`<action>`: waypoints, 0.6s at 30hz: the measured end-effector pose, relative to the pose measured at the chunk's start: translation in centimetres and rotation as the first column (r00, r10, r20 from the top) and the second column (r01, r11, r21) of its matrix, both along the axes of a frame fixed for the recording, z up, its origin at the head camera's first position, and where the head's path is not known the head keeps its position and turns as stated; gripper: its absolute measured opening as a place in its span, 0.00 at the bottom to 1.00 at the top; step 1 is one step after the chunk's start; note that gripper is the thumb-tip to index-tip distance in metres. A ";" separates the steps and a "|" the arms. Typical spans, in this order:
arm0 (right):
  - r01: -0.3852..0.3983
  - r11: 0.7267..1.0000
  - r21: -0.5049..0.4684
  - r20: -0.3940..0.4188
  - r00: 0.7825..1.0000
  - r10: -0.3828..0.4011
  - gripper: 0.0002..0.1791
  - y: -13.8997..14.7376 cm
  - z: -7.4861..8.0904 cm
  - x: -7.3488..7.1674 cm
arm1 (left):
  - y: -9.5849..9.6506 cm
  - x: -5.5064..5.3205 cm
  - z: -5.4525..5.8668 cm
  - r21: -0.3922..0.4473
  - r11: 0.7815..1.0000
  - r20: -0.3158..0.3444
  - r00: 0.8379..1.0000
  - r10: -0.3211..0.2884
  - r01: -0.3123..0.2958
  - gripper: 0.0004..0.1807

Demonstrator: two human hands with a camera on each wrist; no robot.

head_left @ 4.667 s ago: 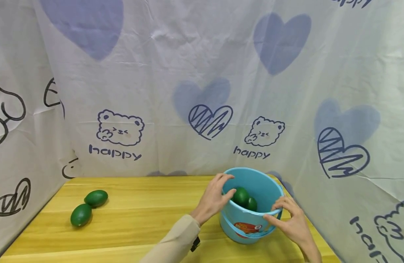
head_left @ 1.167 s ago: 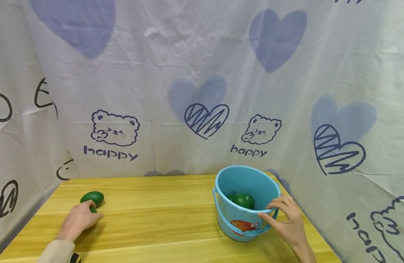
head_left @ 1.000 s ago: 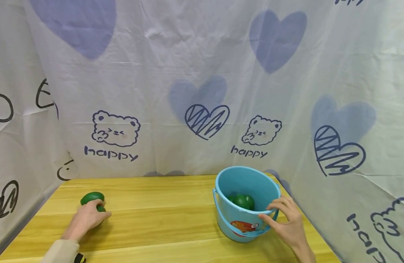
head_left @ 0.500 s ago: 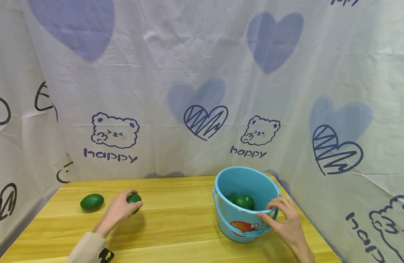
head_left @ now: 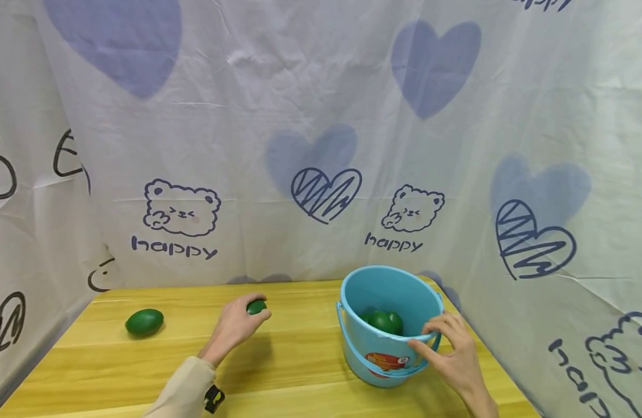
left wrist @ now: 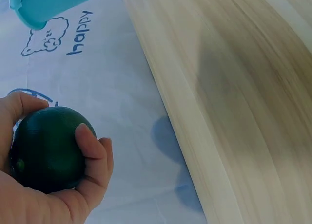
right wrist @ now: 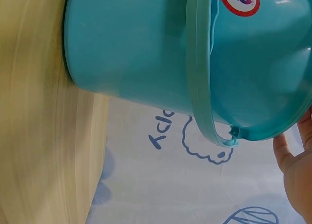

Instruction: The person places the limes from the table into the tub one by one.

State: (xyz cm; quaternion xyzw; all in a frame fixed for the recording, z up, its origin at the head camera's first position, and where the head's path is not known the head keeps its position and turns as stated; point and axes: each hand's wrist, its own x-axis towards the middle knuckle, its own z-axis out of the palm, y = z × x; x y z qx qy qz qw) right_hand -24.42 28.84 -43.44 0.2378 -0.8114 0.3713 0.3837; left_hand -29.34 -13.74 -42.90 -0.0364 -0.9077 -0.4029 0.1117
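In the head view my left hand (head_left: 237, 323) holds a dark green lime (head_left: 256, 306) above the middle of the table. The left wrist view shows its fingers and thumb curled round the smooth, round lime (left wrist: 51, 148). On the right stands a light blue bucket (head_left: 370, 348) with a red label and its handle hanging down at the front. Green limes (head_left: 385, 321) lie inside it, partly hidden by the near wall. My right hand (head_left: 457, 360) pinches the bucket's near right rim between thumb and fingers.
Another lime (head_left: 144, 322) lies at the left of the yellow wood-grain table (head_left: 300, 371). A white cloth (head_left: 248, 145) printed with hearts and bears hangs behind the table and along both sides.
My left hand let go of the bucket rim, took one of the two limes at the left, lifted it and carried it rightward. My right hand has stayed on the bucket rim.
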 end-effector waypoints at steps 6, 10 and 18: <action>-0.006 1.000 0.007 0.006 1.000 0.006 0.22 0.1 0.1 0.1 | 0.9 -0.5 -0.2 0.025 0.999 -0.027 0.999 0.027 -0.026 0.23; -0.008 1.000 0.010 0.007 1.000 0.008 0.23 0.0 0.2 0.1 | 1.2 -0.6 -0.2 0.036 0.999 -0.041 0.998 0.040 -0.038 0.24; -0.013 1.000 0.003 0.012 1.000 0.013 0.21 0.0 0.2 0.0 | 2.3 -0.5 0.2 0.105 0.994 -0.018 0.999 0.037 -0.035 0.25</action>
